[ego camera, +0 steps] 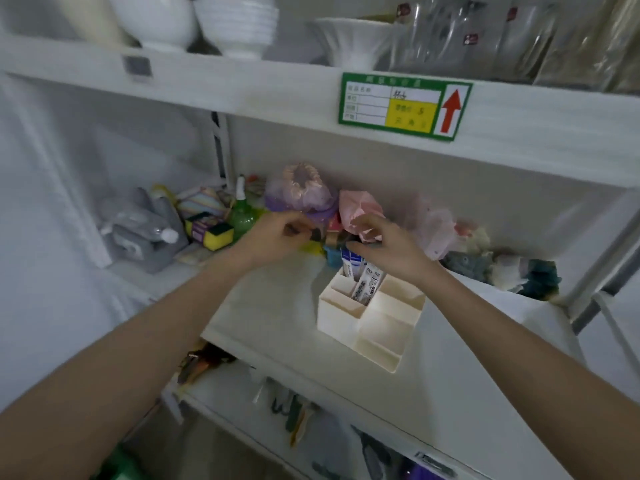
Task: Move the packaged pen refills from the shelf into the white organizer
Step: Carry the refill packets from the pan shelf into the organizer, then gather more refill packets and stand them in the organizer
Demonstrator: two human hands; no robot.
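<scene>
The white organizer (372,317) stands on the middle shelf (277,306), with several packaged pen refills (367,280) upright in its back compartment. Its front compartments look empty. My right hand (384,242) hovers just above and behind those refills, fingers curled, fingertips near the tops of the packs; whether it grips one is unclear. My left hand (277,233) is to the left of the organizer, fingers pinched on a small dark object (313,233) among the clutter.
Behind the hands lie a purple bag (301,192), a pink bag (360,209), a green spray bottle (242,213), sponges (216,233) and a grey holder (145,237). Cloths (502,268) sit at the right. Bowls (194,19) stand on the shelf above.
</scene>
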